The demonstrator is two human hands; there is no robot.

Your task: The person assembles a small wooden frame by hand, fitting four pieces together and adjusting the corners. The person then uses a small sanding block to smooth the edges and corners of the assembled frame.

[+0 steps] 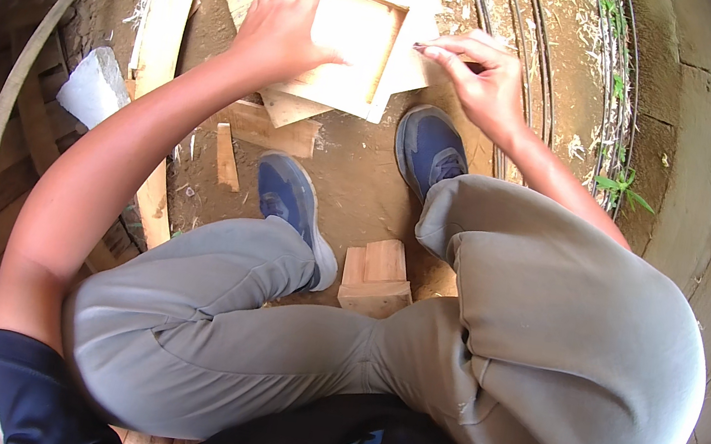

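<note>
A shallow square wooden frame (383, 70) lies on pale, thin boards (294, 109) in front of my feet. The light inside its rim is too bright for detail. My left hand (284, 32) rests on its left side, fingers spread and thumb reaching over the pale surface. Just off the right edge, my right hand (484, 80) is closed in a pinch. Between its thumb and forefinger a short, thin dark tip (419, 47) points toward the frame. It looks like a slim stick-shaped tool, but its kind is too small to tell.
My blue shoes (285, 198) stand on the dirt, with a wooden block (377, 276) between my legs. Long wooden strips (167, 38) and a whitish stone chunk (93, 86) lie left. Dark rods (537, 38) run along the right, beside a concrete ledge (703, 173). Shavings litter the ground.
</note>
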